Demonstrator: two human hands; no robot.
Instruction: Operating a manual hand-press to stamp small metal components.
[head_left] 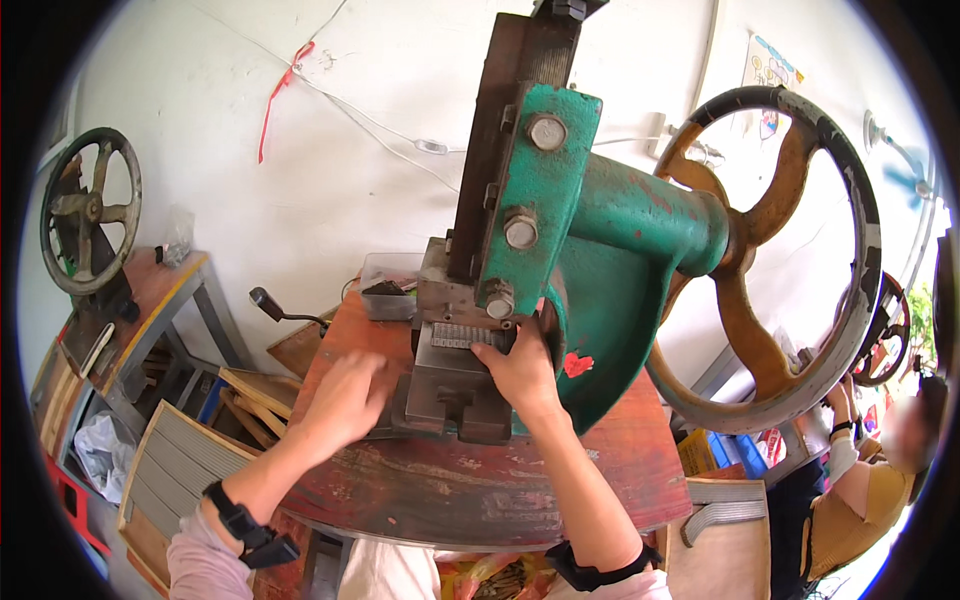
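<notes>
Green press [600, 220] and flywheel [780, 250] crowd the right hand [520, 365].

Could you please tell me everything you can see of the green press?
The press is a green cast-metal body with worn, rusty paint, bolted to a dark upright slide. A large rusty handwheel sits at its right. It stands on a red table. The right hand touches the grey die block under it; the left hand rests beside.

A small metal workshop.
I see a green flywheel press [590, 230] at centre and another handwheel machine [88, 210] upper left.
</notes>
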